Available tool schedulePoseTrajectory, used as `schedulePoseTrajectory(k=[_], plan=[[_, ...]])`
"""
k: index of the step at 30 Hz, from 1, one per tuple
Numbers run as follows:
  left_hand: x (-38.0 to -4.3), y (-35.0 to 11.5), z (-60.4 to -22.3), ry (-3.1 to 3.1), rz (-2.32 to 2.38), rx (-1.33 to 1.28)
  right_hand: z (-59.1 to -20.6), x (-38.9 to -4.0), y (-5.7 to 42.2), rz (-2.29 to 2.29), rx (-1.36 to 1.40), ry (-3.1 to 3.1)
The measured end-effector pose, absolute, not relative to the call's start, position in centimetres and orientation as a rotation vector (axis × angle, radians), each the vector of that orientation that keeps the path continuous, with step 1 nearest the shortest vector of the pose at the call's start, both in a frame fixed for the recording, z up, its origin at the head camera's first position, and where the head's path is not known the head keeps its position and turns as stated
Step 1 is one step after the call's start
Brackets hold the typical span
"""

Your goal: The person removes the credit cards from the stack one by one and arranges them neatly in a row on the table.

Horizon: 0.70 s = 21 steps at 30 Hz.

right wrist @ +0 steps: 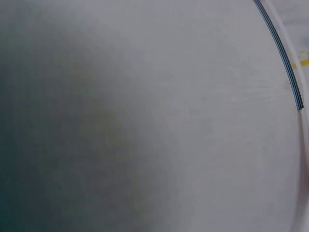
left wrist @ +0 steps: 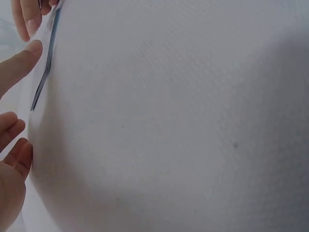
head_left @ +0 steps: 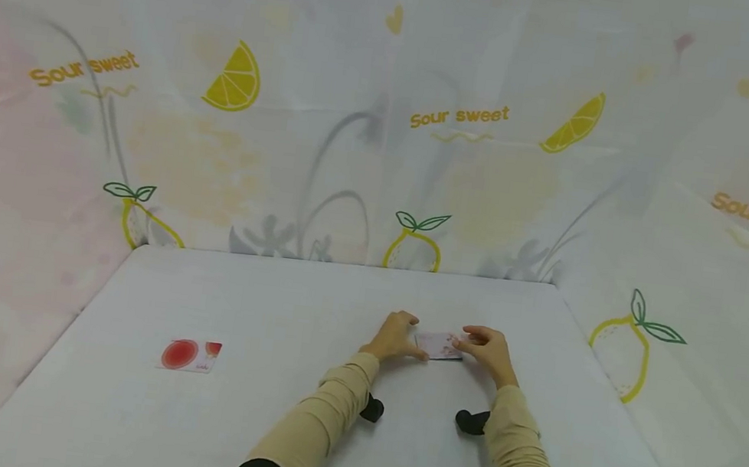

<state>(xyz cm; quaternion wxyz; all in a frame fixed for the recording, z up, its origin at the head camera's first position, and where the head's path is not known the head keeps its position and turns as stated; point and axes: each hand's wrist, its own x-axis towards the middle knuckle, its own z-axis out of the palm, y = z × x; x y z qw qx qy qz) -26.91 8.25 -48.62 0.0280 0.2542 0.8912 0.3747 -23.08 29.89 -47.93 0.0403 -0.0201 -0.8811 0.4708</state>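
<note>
A pale backdrop [head_left: 287,146] rises beyond the far edge and along both sides, printed with yellow lemon slices [head_left: 242,83] and "Sour sweet" lettering [head_left: 460,117]. Inside it sits a white counter [head_left: 283,300]. From the near side reach two arms in tan sleeves, the left sleeve [head_left: 308,418] slanting to the right, the right sleeve [head_left: 517,465] slanting to the left. The left hand [head_left: 394,337] curves about the left end of a card stack [head_left: 434,343], its grip apart, thumb at the near side and fingers at the far side. The right hand [head_left: 489,353] is at the stack's right end, thumb over the top; whether its grip is clamped on anything I cannot tell. The stack lies toward the far edge, right of the counter's middle, pink and white on top, with a layered dark edge. On the left, slightly nearer, lies a red-and-white card [head_left: 189,355].
</note>
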Motion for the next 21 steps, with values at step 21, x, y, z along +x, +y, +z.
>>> schedulePoseTrajectory(k=[21], plan=[[-26.1,10.3,-47.7,2.957,0.544,0.776,-46.9,-24.5,30.7,1.172,0.369,-3.099]])
